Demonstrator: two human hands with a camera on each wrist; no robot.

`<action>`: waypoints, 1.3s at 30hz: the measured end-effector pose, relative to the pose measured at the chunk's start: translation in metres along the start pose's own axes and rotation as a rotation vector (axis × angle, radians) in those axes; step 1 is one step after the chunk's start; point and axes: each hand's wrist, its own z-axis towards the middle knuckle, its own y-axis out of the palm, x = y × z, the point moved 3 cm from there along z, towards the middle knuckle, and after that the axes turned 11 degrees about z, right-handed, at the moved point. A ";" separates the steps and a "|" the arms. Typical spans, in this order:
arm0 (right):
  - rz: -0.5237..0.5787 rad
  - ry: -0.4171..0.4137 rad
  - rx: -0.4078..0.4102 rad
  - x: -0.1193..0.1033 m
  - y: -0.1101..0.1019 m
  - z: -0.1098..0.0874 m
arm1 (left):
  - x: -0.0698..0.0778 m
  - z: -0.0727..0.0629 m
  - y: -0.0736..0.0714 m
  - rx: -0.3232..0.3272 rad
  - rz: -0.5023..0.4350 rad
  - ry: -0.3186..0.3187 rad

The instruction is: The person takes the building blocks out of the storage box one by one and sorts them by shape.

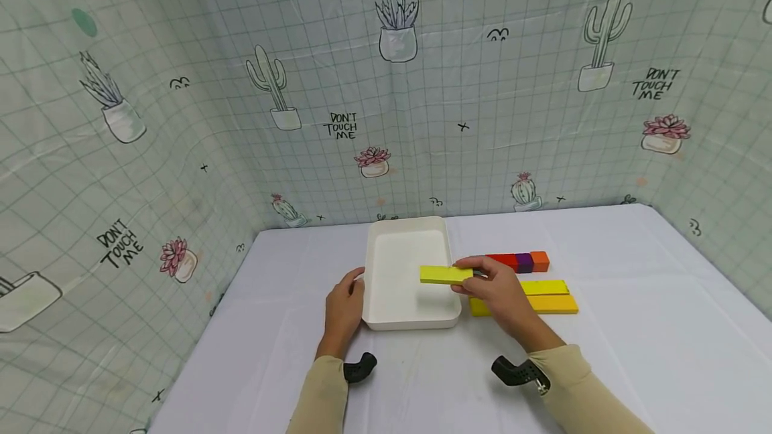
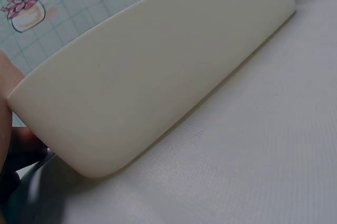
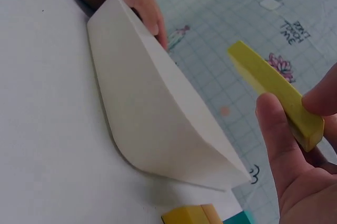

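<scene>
A yellow rectangular block (image 1: 443,275) is pinched between the thumb and fingers of my right hand (image 1: 499,290). It is held up level over the right side of a shallow white tray (image 1: 412,325). In the right wrist view the yellow block (image 3: 274,90) slants across in front of the backdrop, thumb on one side and a fingertip on the other. My left hand (image 1: 344,307) rests against the tray's left wall with its fingers extended along it. In the left wrist view the tray's near wall (image 2: 152,71) fills the middle, and only part of the hand shows.
Right of the tray lie red (image 1: 503,261), purple (image 1: 525,262) and orange (image 1: 539,261) blocks in a row, with yellow blocks (image 1: 551,303) in front, partly hidden by my right hand. A teal block (image 3: 239,217) peeks in. A patterned cloth (image 1: 422,99) surrounds the white table.
</scene>
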 end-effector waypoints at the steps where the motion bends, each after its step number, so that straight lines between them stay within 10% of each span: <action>1: -0.003 -0.005 0.003 0.000 -0.004 -0.002 | 0.000 0.000 0.000 0.000 -0.001 -0.001; 20: 0.006 0.001 0.132 -0.008 -0.071 -0.028 | 0.001 -0.001 -0.001 -0.006 -0.012 -0.004; 39: 0.003 -0.002 0.422 -0.008 -0.183 -0.047 | -0.001 0.001 0.001 -0.005 -0.008 -0.012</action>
